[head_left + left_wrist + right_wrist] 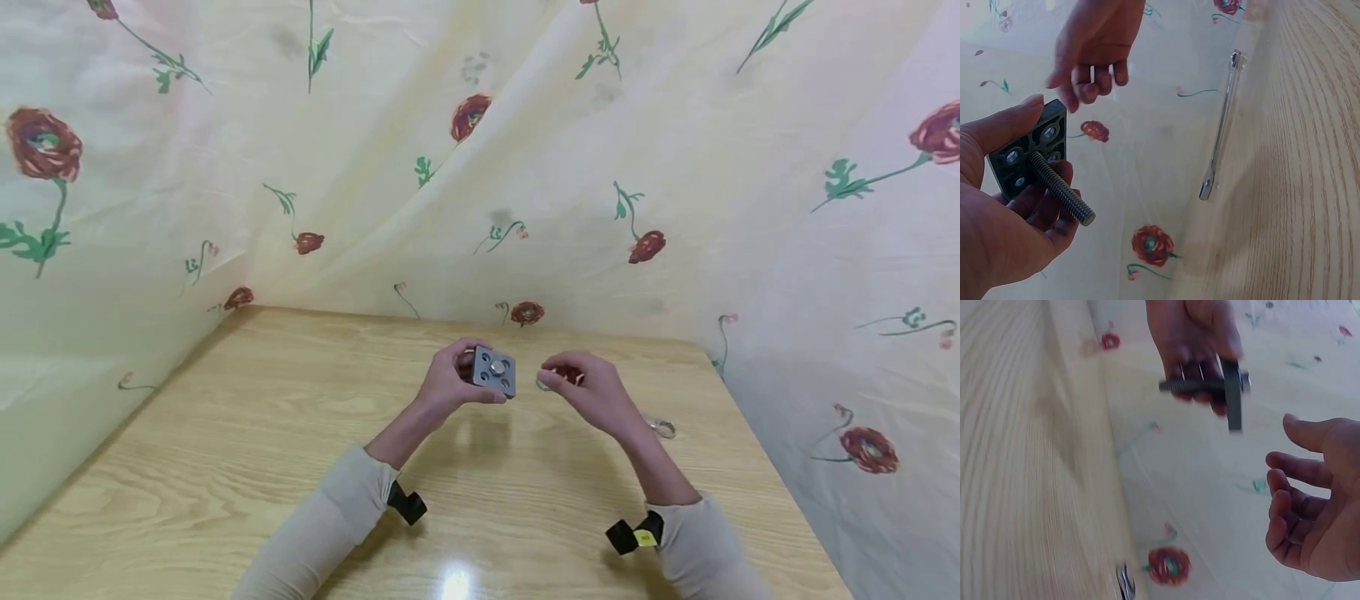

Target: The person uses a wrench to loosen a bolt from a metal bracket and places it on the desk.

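My left hand (450, 379) grips a grey square plate (1054, 122) by its edges, thumb on one side and fingers on the other. A threaded bolt (1063, 187) passes through the middle of the plate. Its round head (497, 367) shows on the face turned toward the head camera, among several holes. To the right, my right hand (1329, 506) hovers apart from the plate, fingers loosely bent and thumb away from the forefinger. No held thing shows between them in the right wrist view; the fingertips are small and unclear in the head view.
A metal wrench (1219, 137) lies on the wooden table (225, 417), just beyond my right wrist in the head view. Flower-patterned cloth (375, 167) hangs behind the table and along both sides. Small black cameras (407, 504) are strapped to my wrists.
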The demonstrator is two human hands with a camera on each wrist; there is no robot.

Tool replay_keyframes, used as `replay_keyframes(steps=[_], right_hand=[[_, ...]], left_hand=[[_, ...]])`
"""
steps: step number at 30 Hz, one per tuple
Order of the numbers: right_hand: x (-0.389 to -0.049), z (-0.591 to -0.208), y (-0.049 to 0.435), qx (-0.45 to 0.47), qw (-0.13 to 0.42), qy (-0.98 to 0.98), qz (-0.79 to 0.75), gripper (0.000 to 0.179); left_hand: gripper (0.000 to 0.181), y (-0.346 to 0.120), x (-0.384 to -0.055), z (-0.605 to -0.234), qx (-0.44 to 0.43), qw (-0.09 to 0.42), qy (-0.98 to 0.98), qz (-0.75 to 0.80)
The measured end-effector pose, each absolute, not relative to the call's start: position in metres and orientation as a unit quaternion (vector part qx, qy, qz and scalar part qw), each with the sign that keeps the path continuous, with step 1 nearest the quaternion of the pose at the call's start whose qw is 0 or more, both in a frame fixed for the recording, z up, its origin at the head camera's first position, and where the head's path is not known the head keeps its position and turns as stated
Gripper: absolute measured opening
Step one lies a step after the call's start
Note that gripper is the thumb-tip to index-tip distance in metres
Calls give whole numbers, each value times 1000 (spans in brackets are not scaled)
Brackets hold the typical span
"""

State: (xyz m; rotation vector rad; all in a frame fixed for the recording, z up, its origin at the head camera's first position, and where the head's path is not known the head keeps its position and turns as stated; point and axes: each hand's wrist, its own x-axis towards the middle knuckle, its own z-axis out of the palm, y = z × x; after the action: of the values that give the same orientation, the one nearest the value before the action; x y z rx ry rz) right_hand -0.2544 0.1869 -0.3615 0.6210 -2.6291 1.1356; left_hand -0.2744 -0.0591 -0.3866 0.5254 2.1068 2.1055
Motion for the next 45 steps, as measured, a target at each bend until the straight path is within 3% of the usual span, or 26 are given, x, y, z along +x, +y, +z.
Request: replay_keyframes(steps=[16, 26, 34, 45], right_hand=[[-250, -364, 140, 216, 117, -880, 407, 23], [-248, -366, 121, 168, 173, -914, 327, 28], [-249, -366, 108, 105, 200, -939, 259, 50], [-252, -371, 105, 137, 253, -933, 218, 51]], left_hand=[[70, -57, -273, -387, 194, 47, 698, 688], [66, -54, -271, -388, 204, 31, 712, 671], [66, -54, -270, -388, 199, 24, 727, 656], [68, -53, -270, -389, 203, 20, 734, 648]])
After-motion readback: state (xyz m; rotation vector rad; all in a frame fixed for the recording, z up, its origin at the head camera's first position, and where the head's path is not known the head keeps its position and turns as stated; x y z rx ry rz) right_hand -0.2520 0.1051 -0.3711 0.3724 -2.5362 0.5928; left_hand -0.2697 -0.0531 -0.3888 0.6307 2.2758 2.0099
